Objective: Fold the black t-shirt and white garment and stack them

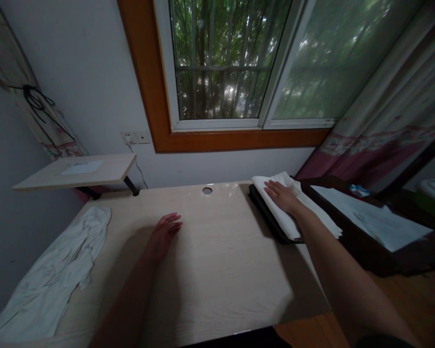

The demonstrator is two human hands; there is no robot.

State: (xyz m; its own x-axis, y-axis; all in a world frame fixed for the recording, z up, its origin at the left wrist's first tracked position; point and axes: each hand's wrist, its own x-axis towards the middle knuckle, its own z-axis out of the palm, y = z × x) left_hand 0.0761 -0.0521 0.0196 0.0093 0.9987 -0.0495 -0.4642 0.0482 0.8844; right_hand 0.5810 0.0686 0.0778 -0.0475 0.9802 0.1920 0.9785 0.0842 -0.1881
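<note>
My right hand (281,195) lies flat, fingers stretched out, on a folded white cloth (315,208) at the right side of the desk. Beneath that cloth is a dark folded stack (266,215), probably fabric; its kind is hard to make out. Over the left-middle of the desk is my left hand (165,232), its fingers loosely curved and apart, holding nothing. A crumpled white garment or cloth (61,270) is spread along the desk's left edge, away from both hands.
The pale wooden desk (217,270) has a round cable hole (207,191) near the wall. A raised shelf (94,169) with a paper label stands at the back left. Beyond the right edge is dark furniture (348,227) bearing a whitish sheet (369,217). A window rises behind.
</note>
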